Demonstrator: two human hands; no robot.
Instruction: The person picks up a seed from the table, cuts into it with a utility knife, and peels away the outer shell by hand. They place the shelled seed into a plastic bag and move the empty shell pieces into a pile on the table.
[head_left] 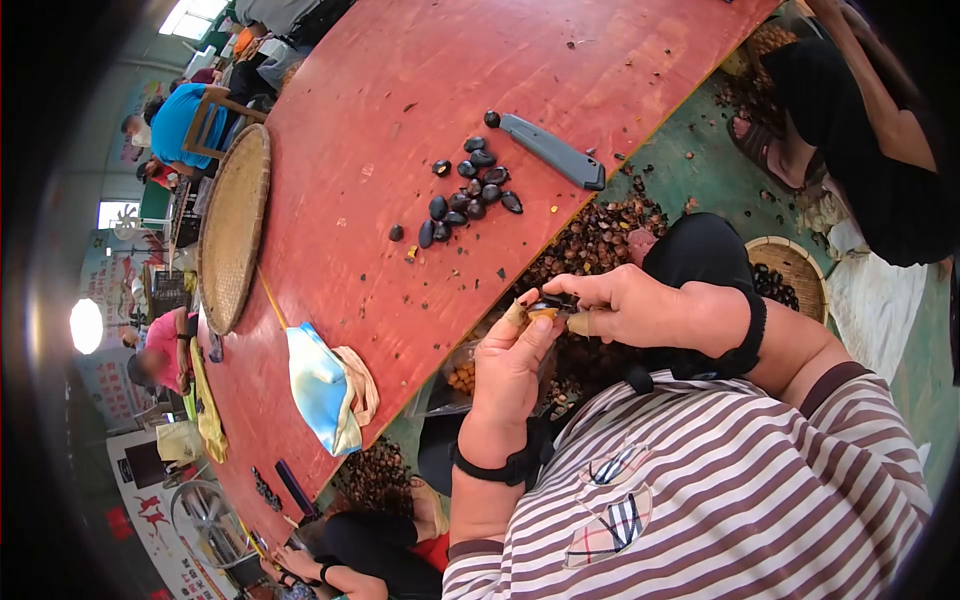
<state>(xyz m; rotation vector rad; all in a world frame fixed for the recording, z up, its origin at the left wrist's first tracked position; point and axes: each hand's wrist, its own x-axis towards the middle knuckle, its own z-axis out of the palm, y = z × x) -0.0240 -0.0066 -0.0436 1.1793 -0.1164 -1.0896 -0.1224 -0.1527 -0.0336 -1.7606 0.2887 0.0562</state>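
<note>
My left hand (pixel 510 365) pinches a dark, shiny nut (pixel 545 305) with some yellow showing on it. Close against it, my right hand (pixel 655 310) has its fingers closed at the same nut; whether they also hold a small tool is hidden. Tan covers seem to wrap some fingertips. On the red table (pixel 380 180) ahead lie several black nuts (pixel 475 185) in a loose group, a few split to show yellow. A grey, long-handled tool (pixel 553 152), perhaps a closed cutter, rests beside them near the table edge.
Brown shells (pixel 600 235) heap below the table edge, near a plastic bag of yellow kernels (pixel 462 378). A basket of black nuts (pixel 775 285) stands at right. A woven tray (pixel 237 230) and a blue-white face mask (pixel 325 390) lie on the table. Other people sit around.
</note>
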